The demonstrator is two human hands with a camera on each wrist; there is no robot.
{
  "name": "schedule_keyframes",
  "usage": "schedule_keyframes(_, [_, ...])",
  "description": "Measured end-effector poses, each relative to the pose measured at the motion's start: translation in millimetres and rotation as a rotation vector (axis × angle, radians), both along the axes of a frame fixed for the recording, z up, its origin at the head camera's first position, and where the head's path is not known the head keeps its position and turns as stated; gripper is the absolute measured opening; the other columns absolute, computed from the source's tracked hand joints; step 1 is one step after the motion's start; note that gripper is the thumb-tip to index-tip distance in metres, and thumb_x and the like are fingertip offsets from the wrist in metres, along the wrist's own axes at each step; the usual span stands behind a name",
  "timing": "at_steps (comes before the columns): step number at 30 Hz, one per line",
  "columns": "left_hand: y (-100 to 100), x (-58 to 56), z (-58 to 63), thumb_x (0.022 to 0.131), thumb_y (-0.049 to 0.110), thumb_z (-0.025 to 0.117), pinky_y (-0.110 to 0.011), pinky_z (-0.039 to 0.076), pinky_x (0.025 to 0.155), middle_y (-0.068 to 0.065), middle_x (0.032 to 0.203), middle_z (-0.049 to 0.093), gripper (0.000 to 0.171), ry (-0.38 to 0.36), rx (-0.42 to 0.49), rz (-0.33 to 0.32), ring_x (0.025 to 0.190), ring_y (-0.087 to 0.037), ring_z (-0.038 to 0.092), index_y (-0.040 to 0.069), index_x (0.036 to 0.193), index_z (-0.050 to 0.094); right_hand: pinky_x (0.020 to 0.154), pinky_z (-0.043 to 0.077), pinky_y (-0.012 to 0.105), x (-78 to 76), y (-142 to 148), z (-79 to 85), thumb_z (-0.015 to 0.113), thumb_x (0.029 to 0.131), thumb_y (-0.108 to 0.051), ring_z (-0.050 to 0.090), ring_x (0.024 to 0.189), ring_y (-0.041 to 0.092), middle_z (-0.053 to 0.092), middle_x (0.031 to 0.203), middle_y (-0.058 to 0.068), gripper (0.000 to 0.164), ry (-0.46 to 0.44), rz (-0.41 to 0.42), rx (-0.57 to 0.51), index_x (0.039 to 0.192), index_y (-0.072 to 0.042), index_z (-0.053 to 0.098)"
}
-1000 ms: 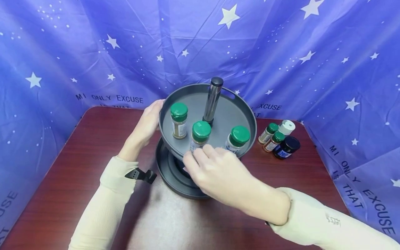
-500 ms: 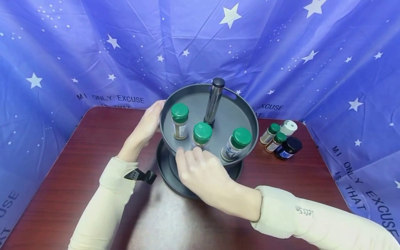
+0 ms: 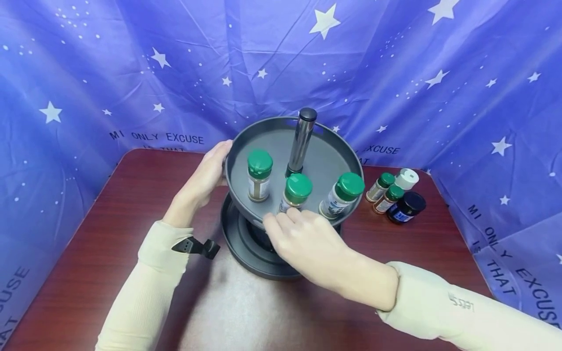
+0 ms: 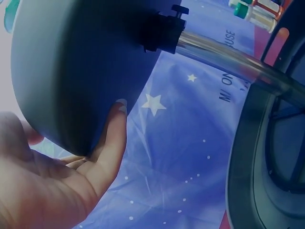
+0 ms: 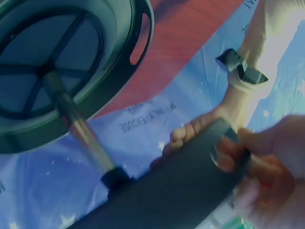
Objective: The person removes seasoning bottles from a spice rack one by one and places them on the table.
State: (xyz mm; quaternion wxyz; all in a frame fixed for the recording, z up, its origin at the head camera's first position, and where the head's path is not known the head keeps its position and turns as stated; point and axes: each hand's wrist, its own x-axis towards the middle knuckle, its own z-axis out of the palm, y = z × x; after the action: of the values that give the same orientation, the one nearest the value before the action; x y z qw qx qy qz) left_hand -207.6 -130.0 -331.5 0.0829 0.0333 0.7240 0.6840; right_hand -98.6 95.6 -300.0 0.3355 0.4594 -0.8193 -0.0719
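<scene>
A dark grey two-tier turntable stands on the table, its upper tray [image 3: 325, 151] around a metal pole [image 3: 301, 144] above the lower tray [image 3: 239, 248]. On the upper tray stand three green-lidded spice jars: a left jar [image 3: 259, 173], a middle jar [image 3: 298, 189], partly behind my right knuckles, and a right jar [image 3: 343, 194]. My left hand [image 3: 199, 180] rests against the tray's left outer side, a finger lying along its underside in the left wrist view. My right hand [image 3: 311, 243] grips the front rim, fingers at the handle slot in the right wrist view.
At the table's right back, several containers stand close together, among them a black-lidded jar [image 3: 406, 208], a white-capped bottle [image 3: 407, 178] and green-lidded spice jars [image 3: 381, 186]. A blue starry curtain [image 3: 184, 63] hangs behind the red-brown table [image 3: 101, 229].
My right hand first moved left along the front rim, then right. The upper tray has turned, carrying its jars rightward at the front. The left hand has stayed in place.
</scene>
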Motion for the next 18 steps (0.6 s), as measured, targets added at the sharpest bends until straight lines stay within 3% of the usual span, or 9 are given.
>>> schedule_keyframes(6, [1, -0.8, 1.5, 0.106, 0.047, 0.027, -0.028, 0.053, 0.078, 0.001, 0.113, 0.05, 0.053, -0.017, 0.009, -0.023, 0.088, -0.008, 0.059, 0.012, 0.144, 0.036, 0.046, 0.043, 0.026, 1.5, 21, 10.3, 0.066, 0.085, -0.005, 0.058, 0.061, 0.016, 0.057, 0.067, 0.0, 0.012, -0.13, -0.027, 0.11, 0.088, -0.009, 0.055])
schedule_keyframes(12, [2, -2.5, 2.5, 0.106, 0.05, 0.022, -0.03, 0.053, 0.077, 0.0, 0.106, 0.054, 0.051, -0.016, 0.045, -0.044, 0.085, -0.009, 0.061, 0.013, 0.137, 0.038, 0.052, 0.046, 0.028, -0.6, 39, 20.5, 0.069, 0.074, 0.004, 0.058, 0.065, 0.017, 0.058, 0.071, 0.0, 0.024, -0.242, -0.031, 0.162, 0.09, -0.009, 0.057])
schedule_keyframes(18, [4, -3.2, 3.6, 0.106, 0.052, 0.02, -0.031, 0.055, 0.077, 0.001, 0.106, 0.058, 0.054, -0.033, 0.054, -0.068, 0.086, -0.009, 0.063, 0.015, 0.141, 0.037, 0.053, 0.048, 0.032, -4.2, 58, 31.3, 0.074, 0.067, 0.004, 0.061, 0.068, 0.017, 0.059, 0.072, -0.003, 0.03, -0.336, -0.053, 0.177, 0.083, -0.015, 0.058])
